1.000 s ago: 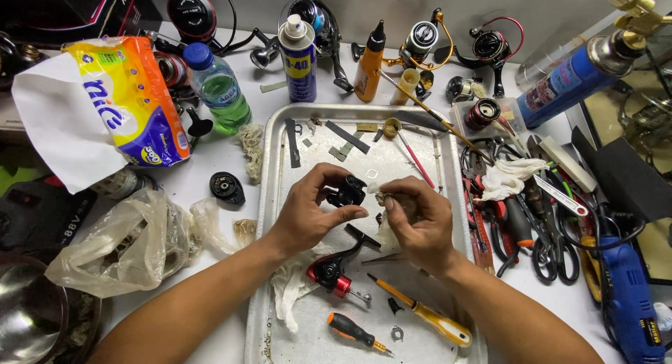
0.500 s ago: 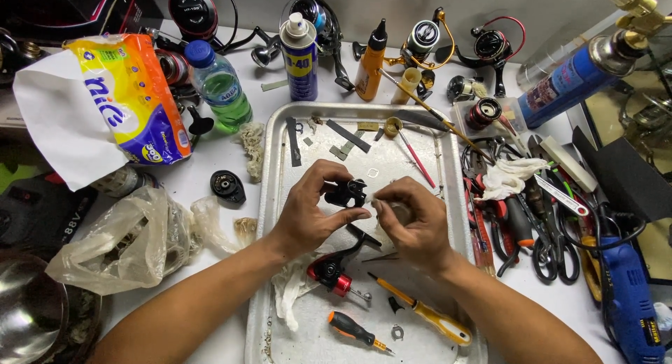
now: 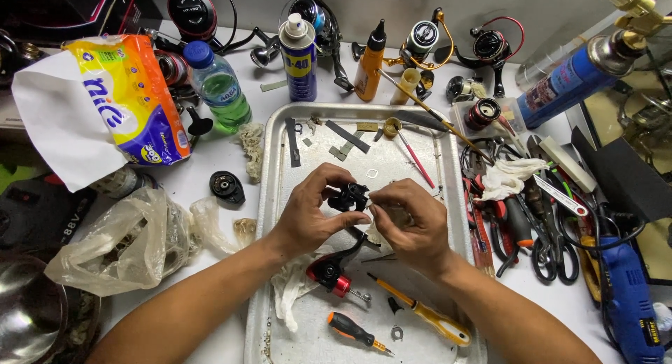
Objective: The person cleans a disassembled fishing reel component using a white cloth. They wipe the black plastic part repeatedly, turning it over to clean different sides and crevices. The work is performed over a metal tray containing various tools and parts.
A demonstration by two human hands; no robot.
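The small black reel part [image 3: 348, 196] sits pinched in your left hand [image 3: 308, 213], thumb below and fingers curled over the top, raised a little above the middle of the metal tray [image 3: 269, 196]. Its exposed end faces to your right, so its long axis runs roughly across the tray from one hand toward the other. Your right hand [image 3: 413, 224] comes in from that open side, fingertips pressed together on something pale and small, probably a scrap of tissue or a tiny fitting, though the view is too tight to say which. The two hands nearly touch at the part, with the left carrying it and the right only meeting its near end, so the left is the hand that sets where the part points. Directly below your hands, on the tray, lies the reel body with a red and black base [image 3: 329, 271], its stem angled up toward your left wrist, on a crumpled white cloth [image 3: 288, 290]. Nearer to you lie a yellow-handled screwdriver [image 3: 427, 316] running diagonally and a shorter orange and black screwdriver [image 3: 353, 330], both well clear of your fingers. Beyond the tray's far rim stand a blue spray can [image 3: 297, 56] and an orange oiler bottle [image 3: 369, 64] on the counter [image 3: 210, 157], and a heap of pliers and scissors [image 3: 532, 224] lies off the tray to your right.
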